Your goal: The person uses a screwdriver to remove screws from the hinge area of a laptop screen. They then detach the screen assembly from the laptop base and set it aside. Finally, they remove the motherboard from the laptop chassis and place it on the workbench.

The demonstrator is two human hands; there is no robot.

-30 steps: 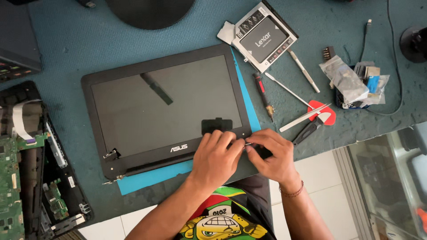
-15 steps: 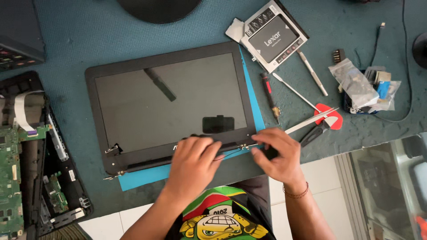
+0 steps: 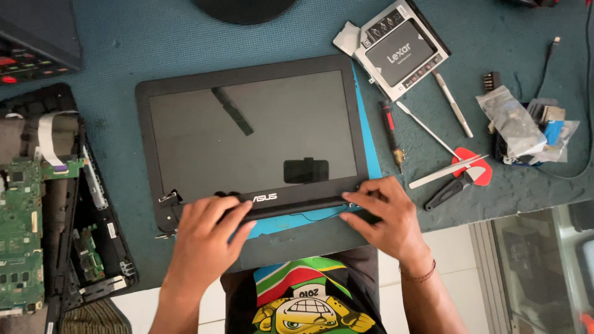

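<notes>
1. A detached laptop screen panel (image 3: pixel 253 133) is laid flat, glass up, in the middle of a teal work mat (image 3: pixel 154 43), with its long axis running left to right across the person's front.
2. Its hinge strip (image 3: pixel 291 207) forms the near long edge, so the panel lies directly ahead of both hands and extends away from the body.
3. The left hand (image 3: pixel 207 235) is placed on the left part of that strip, fingers curled over the edge and pressed onto it; nothing loose is seen in it.
4. The right hand (image 3: pixel 387 216) is set at the right hinge corner, fingers bent and gathered on the edge; whether a small part is pinched there cannot be told.
5. Both hands are in contact with the strip, neither clearly nearer than the other.
6. A blue sheet (image 3: pixel 371 161) is seen under the panel's right side.
7. To the right, a small screwdriver (image 3: pixel 391 136), a thin metal pry tool (image 3: pixel 427 127) and a drive in its silver bracket (image 3: pixel 396 52) are laid.
8. At the left, an opened laptop base with a green circuit board (image 3: pixel 21 235) is set.
</notes>
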